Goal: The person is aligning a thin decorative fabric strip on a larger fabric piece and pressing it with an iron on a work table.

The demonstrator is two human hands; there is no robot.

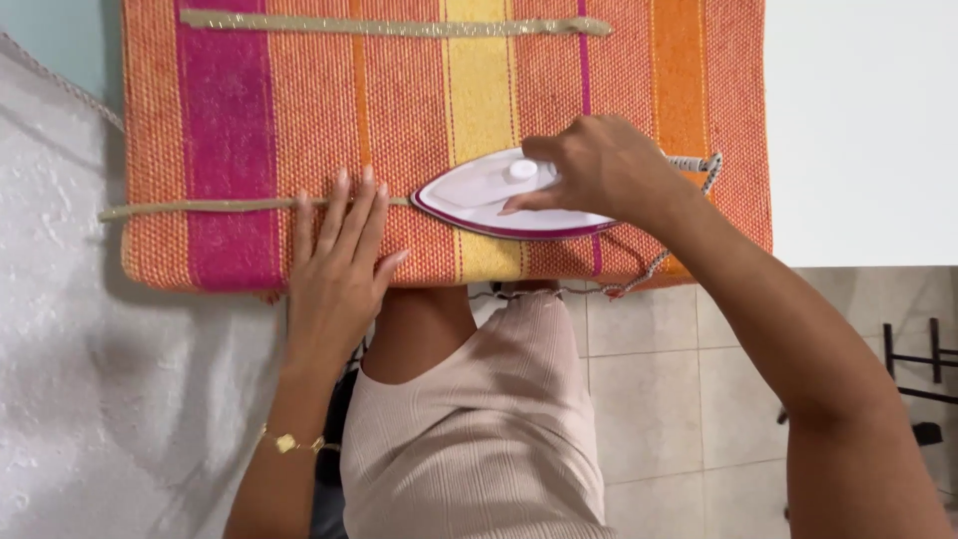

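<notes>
Left hand point(334, 265) lies flat, fingers spread, pinning the thin beige strap point(200, 209) to the striped cloth point(239, 120) mid-frame. To its right, the right hand point(599, 165) is wrapped around the white iron point(489, 200) (tip pointing at those fingertips). Slide further left and I'd guess burnt fingers.

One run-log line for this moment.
right hand: grips white iron on thin strap | left hand: flat, pinning strap | surface: striped cloth
</notes>
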